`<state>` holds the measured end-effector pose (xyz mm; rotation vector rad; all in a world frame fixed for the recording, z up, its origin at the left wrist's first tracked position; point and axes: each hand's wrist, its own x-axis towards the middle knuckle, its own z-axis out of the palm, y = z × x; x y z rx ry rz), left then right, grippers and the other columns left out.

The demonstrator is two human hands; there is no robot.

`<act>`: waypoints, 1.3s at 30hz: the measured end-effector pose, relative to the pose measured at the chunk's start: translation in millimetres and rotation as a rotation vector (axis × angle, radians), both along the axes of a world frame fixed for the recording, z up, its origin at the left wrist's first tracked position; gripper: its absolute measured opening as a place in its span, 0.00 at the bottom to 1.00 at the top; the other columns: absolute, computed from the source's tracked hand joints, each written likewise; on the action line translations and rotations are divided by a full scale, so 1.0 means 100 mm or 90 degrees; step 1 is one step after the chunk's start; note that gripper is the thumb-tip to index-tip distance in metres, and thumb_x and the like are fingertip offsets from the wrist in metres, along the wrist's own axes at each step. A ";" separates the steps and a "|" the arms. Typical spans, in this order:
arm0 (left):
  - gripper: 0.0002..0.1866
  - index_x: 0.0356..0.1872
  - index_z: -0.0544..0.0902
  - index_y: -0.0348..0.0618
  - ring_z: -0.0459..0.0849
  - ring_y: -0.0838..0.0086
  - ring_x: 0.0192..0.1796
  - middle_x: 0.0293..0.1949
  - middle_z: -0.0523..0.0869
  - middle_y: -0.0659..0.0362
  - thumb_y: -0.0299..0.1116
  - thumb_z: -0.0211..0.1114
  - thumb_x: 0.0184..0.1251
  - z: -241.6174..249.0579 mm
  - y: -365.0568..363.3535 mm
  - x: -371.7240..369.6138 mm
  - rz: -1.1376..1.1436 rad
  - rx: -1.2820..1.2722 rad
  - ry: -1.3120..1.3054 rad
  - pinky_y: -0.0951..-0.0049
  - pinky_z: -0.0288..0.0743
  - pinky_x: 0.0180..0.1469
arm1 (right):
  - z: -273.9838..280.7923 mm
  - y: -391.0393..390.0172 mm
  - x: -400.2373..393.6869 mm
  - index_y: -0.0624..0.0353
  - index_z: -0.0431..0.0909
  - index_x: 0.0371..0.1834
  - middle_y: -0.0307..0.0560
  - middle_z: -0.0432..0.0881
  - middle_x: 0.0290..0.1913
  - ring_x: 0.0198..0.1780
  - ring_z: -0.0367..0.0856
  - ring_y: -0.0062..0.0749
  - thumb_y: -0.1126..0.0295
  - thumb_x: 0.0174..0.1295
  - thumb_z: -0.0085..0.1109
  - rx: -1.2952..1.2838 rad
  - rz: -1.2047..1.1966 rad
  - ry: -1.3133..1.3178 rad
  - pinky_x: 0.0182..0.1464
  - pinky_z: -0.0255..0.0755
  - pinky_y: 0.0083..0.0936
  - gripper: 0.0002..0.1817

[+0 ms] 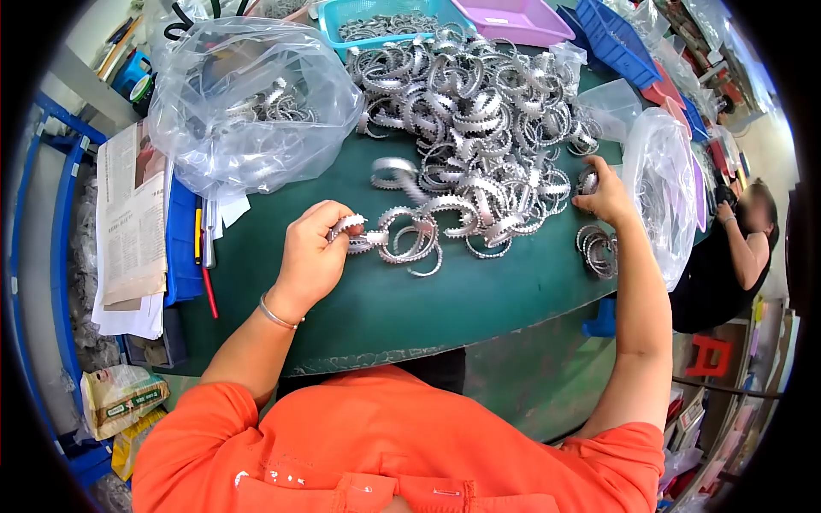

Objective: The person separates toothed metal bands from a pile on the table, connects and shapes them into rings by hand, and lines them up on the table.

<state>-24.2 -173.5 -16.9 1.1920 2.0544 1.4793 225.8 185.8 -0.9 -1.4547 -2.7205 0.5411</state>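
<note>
A big heap of silvery toothed metal rings (479, 111), several of them C-shaped, covers the middle of the green table (402, 316). At the near left edge of the heap, my left hand (312, 248) pinches a toothed metal ring (349, 224); other rings touch or overlap beside it. On the heap's right side, my right hand (611, 197) is closed with thumb and fingers around a toothed ring (587, 180), partly hidden by the fingers. Just below that hand lies a small stack of nested rings (597, 250).
A clear plastic bag (248, 154) with rings inside stands at left, another bag (658, 188) at right. Behind are a teal basket (329, 26) and a purple basket (522, 32). Pens (209, 291) and newspaper (132, 214) lie left. A person (735, 265) sits at far right.
</note>
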 end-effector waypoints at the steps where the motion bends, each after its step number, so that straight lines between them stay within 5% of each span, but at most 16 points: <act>1: 0.09 0.30 0.77 0.34 0.78 0.78 0.33 0.28 0.80 0.59 0.11 0.52 0.50 0.01 0.00 0.01 -0.001 0.004 -0.002 0.80 0.71 0.38 | -0.02 -0.01 0.03 0.55 0.68 0.50 0.49 0.76 0.43 0.42 0.76 0.39 0.71 0.33 0.72 0.046 0.020 0.031 0.47 0.70 0.30 0.34; 5: 0.09 0.29 0.76 0.33 0.79 0.77 0.31 0.27 0.80 0.57 0.12 0.51 0.48 0.02 0.00 0.00 0.023 -0.003 -0.022 0.79 0.72 0.35 | 0.25 -0.17 -0.01 0.58 0.69 0.37 0.44 0.74 0.31 0.30 0.73 0.27 0.73 0.35 0.69 0.002 0.033 0.198 0.36 0.70 0.25 0.23; 10: 0.10 0.28 0.77 0.35 0.79 0.78 0.31 0.27 0.82 0.58 0.11 0.51 0.45 0.06 0.08 -0.08 0.049 -0.026 -0.048 0.80 0.72 0.34 | 0.96 -0.86 -0.19 0.58 0.70 0.39 0.36 0.73 0.39 0.34 0.72 0.21 0.74 0.35 0.72 -0.139 0.050 0.461 0.37 0.68 0.19 0.25; 16: 0.11 0.36 0.77 0.35 0.80 0.79 0.34 0.30 0.83 0.59 0.15 0.58 0.49 -0.17 0.16 -0.25 0.035 -0.149 -0.170 0.80 0.72 0.38 | 0.73 -2.00 -0.75 0.55 0.73 0.41 0.55 0.72 0.48 0.52 0.70 0.51 0.75 0.32 0.69 0.049 0.527 0.453 0.53 0.66 0.39 0.26; 18: 0.18 0.44 0.75 0.37 0.80 0.78 0.40 0.37 0.82 0.57 0.16 0.61 0.49 -0.20 0.06 -0.28 -0.034 -0.079 -0.183 0.79 0.73 0.41 | 0.45 -2.29 -0.97 0.53 0.73 0.47 0.53 0.70 0.51 0.53 0.70 0.49 0.75 0.29 0.70 0.073 0.602 0.422 0.51 0.66 0.39 0.33; 22: 0.25 0.55 0.70 0.39 0.75 0.70 0.55 0.52 0.76 0.54 0.14 0.54 0.53 -0.12 -0.24 -0.25 0.012 -0.062 -0.139 0.75 0.72 0.50 | 0.01 -2.59 -1.29 0.53 0.70 0.52 0.51 0.69 0.53 0.55 0.69 0.48 0.70 0.33 0.71 0.286 0.550 0.392 0.53 0.66 0.39 0.36; 25: 0.24 0.59 0.68 0.38 0.71 0.70 0.60 0.57 0.72 0.55 0.17 0.50 0.58 -0.14 -0.44 -0.09 0.067 -0.036 -0.066 0.75 0.67 0.56 | 0.20 -2.37 -1.16 0.59 0.69 0.54 0.55 0.67 0.58 0.57 0.69 0.51 0.69 0.39 0.71 0.033 0.574 0.470 0.55 0.67 0.40 0.34; 27: 0.25 0.61 0.66 0.37 0.67 0.66 0.63 0.60 0.69 0.51 0.26 0.56 0.60 -0.17 -0.50 0.03 0.083 -0.035 0.002 0.70 0.61 0.62 | 0.41 -2.06 -0.99 0.61 0.76 0.43 0.53 0.77 0.45 0.48 0.76 0.46 0.74 0.45 0.67 0.122 0.492 0.555 0.48 0.71 0.34 0.19; 28: 0.26 0.61 0.66 0.37 0.65 0.63 0.64 0.62 0.67 0.50 0.30 0.58 0.61 -0.19 -0.54 0.07 0.077 -0.051 0.075 0.67 0.59 0.64 | 0.52 -1.87 -0.86 0.60 0.77 0.37 0.49 0.80 0.38 0.41 0.78 0.42 0.76 0.48 0.64 0.297 0.399 0.537 0.44 0.72 0.31 0.12; 31: 0.38 0.62 0.66 0.40 0.62 0.52 0.65 0.64 0.62 0.44 0.48 0.68 0.52 -0.14 -0.60 0.17 -0.052 -0.095 0.277 0.60 0.56 0.65 | 0.43 -0.94 -0.41 0.63 0.76 0.30 0.52 0.78 0.30 0.33 0.78 0.45 0.71 0.54 0.58 0.378 0.111 0.359 0.37 0.71 0.34 0.06; 34: 0.38 0.61 0.67 0.42 0.67 0.53 0.61 0.60 0.66 0.46 0.46 0.71 0.49 -0.12 -0.60 0.25 -0.073 -0.063 0.222 0.61 0.60 0.62 | 0.12 -0.30 0.01 0.63 0.79 0.36 0.59 0.80 0.40 0.43 0.79 0.50 0.66 0.52 0.59 0.289 -0.022 -0.151 0.46 0.72 0.38 0.13; 39: 0.20 0.44 0.76 0.39 0.77 0.58 0.52 0.46 0.79 0.52 0.33 0.71 0.50 -0.17 -0.68 0.21 -0.034 0.008 0.198 0.66 0.70 0.54 | -0.17 -0.11 0.09 0.61 0.80 0.37 0.60 0.81 0.37 0.44 0.79 0.52 0.67 0.50 0.60 0.157 -0.017 -0.232 0.47 0.72 0.40 0.12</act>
